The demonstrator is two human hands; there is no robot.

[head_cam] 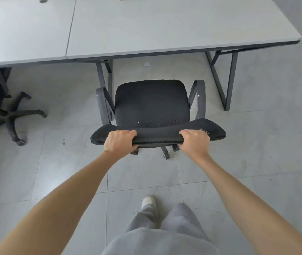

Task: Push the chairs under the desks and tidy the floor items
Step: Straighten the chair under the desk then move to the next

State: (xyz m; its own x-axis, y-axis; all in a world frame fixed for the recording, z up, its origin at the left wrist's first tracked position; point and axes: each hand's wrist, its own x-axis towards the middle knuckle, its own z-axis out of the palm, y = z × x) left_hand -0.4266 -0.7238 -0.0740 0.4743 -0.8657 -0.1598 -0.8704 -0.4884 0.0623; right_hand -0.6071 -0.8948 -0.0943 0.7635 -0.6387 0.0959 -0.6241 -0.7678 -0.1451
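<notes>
**Two hands grip a black office chair in front of a grey desk**

Seen from a head-worn camera looking down, both bare forearms reach straight forward, roughly parallel. The left hand [120,142] and the right hand [195,142] each curl over the top edge of the backrest of a black mesh office chair with grey looped armrests [151,103]. Knuckles face up, fingers wrap over the far side of the backrest, and thumbs tuck beneath it. The left hand holds the backrest left of its middle; the right hand holds it right of its middle.

The chair faces away from the person, towards a pale grey rectangular desk with dark metal legs [164,28]. The seat stands just short of the desk's near edge, between two sets of desk legs, not yet under the top. A few of the chair's castors show below the backrest.

Left of the chair, a second black office chair with a five-spoke wheeled base [12,116] sits partly under the adjoining desktop. A small pale scrap [147,64] lies on the grey tiled floor [54,172] beyond the chair, under the desk edge; two smaller bits [63,141] lie on the floor left of the chair's backrest.

Behind the chair, grey trouser legs and one white shoe [148,201] are visible. No readable writing or brand marks appear.
</notes>
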